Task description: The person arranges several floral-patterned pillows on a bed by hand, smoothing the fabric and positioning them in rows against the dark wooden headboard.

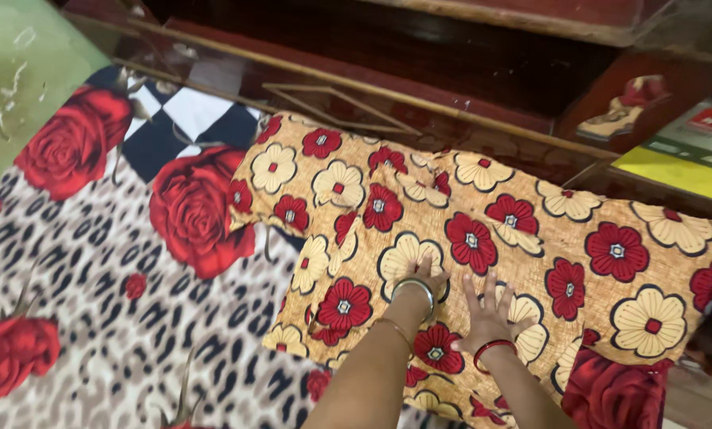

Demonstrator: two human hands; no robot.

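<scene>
Both the left hand (425, 280) and right hand (487, 314) lie flat, fingers spread, grasping nothing, pressing the flowered cloth (531, 238) smooth against the rose-patterned bedspread (118, 278) near its right edge.

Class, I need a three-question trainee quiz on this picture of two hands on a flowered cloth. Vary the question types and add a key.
1. True or false: both hands lie flat on the flowered cloth.
2. Which wrist wears a red bangle? A) left hand B) right hand
3. Fill in: the blanket under the cloth shows animal spots and big red ____.

Key: 1 true; 2 B; 3 roses.
</scene>
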